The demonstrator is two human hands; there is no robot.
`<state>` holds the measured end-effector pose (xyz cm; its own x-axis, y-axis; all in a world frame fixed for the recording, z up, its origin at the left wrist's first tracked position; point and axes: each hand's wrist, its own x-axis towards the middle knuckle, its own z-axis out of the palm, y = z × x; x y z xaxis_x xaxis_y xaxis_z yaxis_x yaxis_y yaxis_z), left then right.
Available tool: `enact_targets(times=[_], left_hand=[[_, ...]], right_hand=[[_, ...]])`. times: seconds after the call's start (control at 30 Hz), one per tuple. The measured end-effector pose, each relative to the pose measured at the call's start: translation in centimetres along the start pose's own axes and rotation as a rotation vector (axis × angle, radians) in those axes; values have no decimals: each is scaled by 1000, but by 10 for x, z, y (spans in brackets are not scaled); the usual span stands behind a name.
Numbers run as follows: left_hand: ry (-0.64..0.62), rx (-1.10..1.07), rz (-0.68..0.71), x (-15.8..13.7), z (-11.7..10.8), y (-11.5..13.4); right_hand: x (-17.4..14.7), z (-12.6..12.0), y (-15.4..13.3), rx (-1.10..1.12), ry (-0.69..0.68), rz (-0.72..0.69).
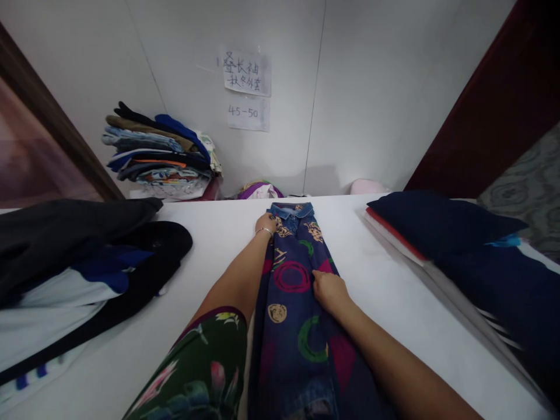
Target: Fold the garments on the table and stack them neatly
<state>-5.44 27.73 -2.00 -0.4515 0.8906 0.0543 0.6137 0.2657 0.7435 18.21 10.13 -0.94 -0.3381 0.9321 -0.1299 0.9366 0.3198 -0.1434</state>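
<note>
A long dark-blue collared shirt (pixel 292 303), printed with pink and green rings and tan faces, lies lengthwise on the white table, its denim collar at the far end. My left hand (pixel 266 223), with a bracelet at the wrist, is closed on the shirt's left edge just below the collar. Farther down, my right hand (pixel 331 290) is curled, thumb and forefinger pinching the fabric by the right-hand edge. The shirt is narrow, with its sides turned in; its near end runs out of view at the bottom.
Loose dark and white clothes (pixel 79 280) lie in a heap on the left. On the right is a stack of folded garments (pixel 455 233), navy on top. Behind the table (pixel 210 262) stands a tall clothes pile (pixel 161 151); handwritten paper signs (pixel 247 73) hang on the wall.
</note>
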Motion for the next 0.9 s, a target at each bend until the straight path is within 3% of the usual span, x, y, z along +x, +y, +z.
enact_targets(times=[0.2, 0.37, 0.5, 0.67, 0.9], left_hand=[[25, 98, 47, -11, -19, 3], [-4, 148, 309, -53, -31, 11], [-172, 235, 461, -94, -12, -1], [-223, 269, 435, -107, -4, -12], [-106, 259, 182, -104, -44, -20]], right_hand=[[1, -19, 1, 11, -6, -28], [1, -34, -14, 122, 319, -245], [-1, -6, -28, 153, 150, -341], [-2, 19, -31, 117, 48, -311], [-4, 14, -28, 157, 40, -316]])
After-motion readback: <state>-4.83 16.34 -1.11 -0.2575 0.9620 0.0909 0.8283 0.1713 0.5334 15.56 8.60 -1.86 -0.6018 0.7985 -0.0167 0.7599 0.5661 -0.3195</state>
